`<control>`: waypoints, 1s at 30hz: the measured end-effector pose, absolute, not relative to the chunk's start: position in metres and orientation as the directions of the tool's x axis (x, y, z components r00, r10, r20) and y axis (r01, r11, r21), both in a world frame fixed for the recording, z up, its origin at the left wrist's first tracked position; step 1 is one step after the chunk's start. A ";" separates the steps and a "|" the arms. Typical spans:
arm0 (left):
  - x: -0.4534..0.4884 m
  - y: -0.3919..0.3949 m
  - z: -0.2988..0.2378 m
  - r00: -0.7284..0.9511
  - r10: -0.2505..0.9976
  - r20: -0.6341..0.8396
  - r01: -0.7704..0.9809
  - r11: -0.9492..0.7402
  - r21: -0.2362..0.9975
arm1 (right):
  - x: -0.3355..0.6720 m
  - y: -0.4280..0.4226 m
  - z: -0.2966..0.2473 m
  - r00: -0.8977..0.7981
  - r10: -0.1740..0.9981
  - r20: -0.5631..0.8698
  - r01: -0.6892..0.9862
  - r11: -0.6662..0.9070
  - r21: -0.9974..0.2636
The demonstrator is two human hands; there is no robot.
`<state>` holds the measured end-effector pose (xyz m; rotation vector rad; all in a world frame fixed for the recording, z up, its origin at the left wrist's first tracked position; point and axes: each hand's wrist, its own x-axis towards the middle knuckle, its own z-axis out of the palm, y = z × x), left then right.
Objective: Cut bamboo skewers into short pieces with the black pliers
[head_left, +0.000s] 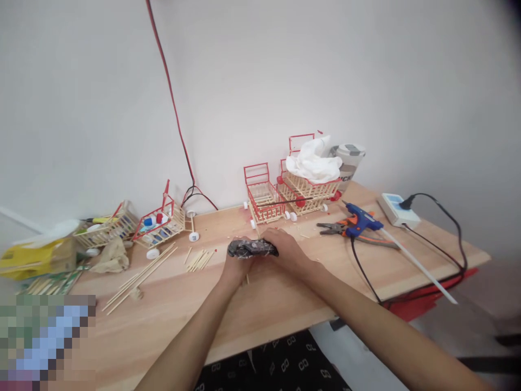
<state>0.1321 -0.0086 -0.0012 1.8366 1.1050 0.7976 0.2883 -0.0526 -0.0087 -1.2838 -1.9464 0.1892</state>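
Observation:
A black, scuffed object with pale specks lies across both my hands above the front half of the table; its exact kind is unclear. My left hand is closed at its left end, fingers mostly hidden. My right hand is closed at its right end, with knuckles on the far side. A thin wooden stick shows just below the hands; whether a hand grips it is hidden. Short cut sticks lie to the left of my hands. Beyond them stands a small stick-built shopping cart with red trim and white wheels.
Another cart bears a white plastic bag. At right lie a blue glue gun, pliers and a power strip with cords. Left are long sticks, a cart with bottle caps and a yellow packet.

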 end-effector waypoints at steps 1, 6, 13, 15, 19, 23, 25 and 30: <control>0.131 -0.009 -0.003 0.398 0.911 0.110 0.384 -0.274 0.881 | 0.288 -0.053 -0.011 -0.180 0.837 0.517 0.722 0.469 -0.509; 0.122 -0.009 -0.004 0.342 0.927 0.157 0.403 -0.295 0.866 | 0.287 -0.055 -0.008 -0.141 0.861 0.488 0.690 0.439 -0.575; 0.114 -0.009 0.005 0.319 0.920 0.226 0.550 -0.374 0.747 | 0.291 -0.055 -0.005 -0.112 0.885 0.451 0.679 0.400 -0.616; 0.113 -0.009 0.008 0.337 0.916 0.217 0.521 -0.374 0.767 | 0.290 -0.055 -0.005 -0.103 0.890 0.445 0.655 0.398 -0.643; 0.114 -0.008 0.010 0.469 0.875 0.119 0.254 -0.262 0.931 | 0.286 -0.049 0.003 0.021 0.930 0.366 0.560 0.292 -0.775; 0.108 -0.007 0.015 0.567 0.820 -0.075 0.159 -0.020 0.987 | 0.283 -0.034 0.022 0.088 0.963 0.253 0.469 0.184 -0.864; 0.104 -0.007 0.018 0.585 0.798 -0.145 0.128 0.086 0.988 | 0.281 -0.027 0.029 0.113 0.976 0.188 0.420 0.124 -0.899; 0.100 -0.004 0.018 0.548 0.811 -0.202 0.105 0.173 0.979 | 0.274 -0.017 0.029 0.136 0.984 0.113 0.232 0.079 -0.970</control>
